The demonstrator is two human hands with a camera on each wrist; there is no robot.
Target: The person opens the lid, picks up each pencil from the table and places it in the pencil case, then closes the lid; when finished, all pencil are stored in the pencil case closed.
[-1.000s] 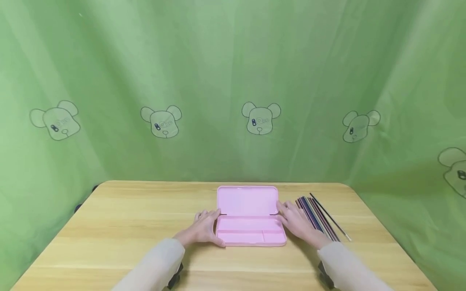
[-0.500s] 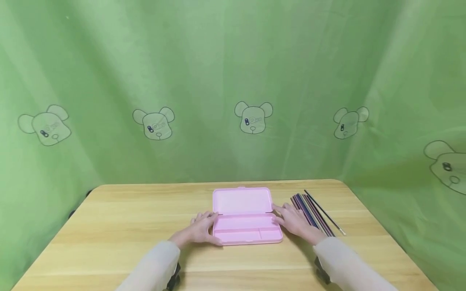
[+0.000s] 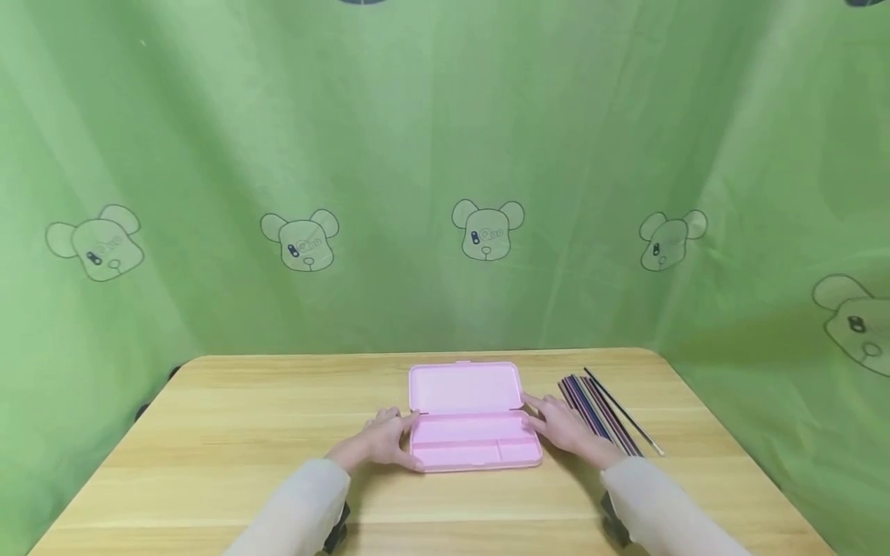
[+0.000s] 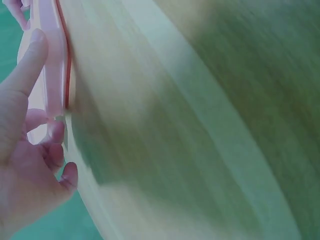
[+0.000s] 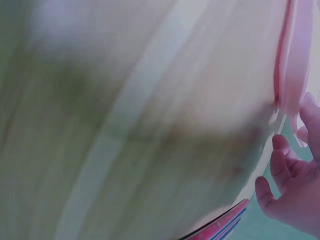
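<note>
Two sleeves nearest. Left hand, fingers spread, touching pink case at 9 o'clock; right hand, fingers loose, touching at 3. Case on table, lid laid back at 12. Thin sticks beyond, also 3. Green curtain behind.

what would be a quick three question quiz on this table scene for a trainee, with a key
1. Count: How many compartments does the lower half of the pink case have?
2. Multiple choice: Which hand is nearer the bundle of thin sticks? a) left b) right
3. True or false: The pink case is shut.

Key: 1. Three. 2. b, the right hand. 3. False; its lid is folded back.
</note>
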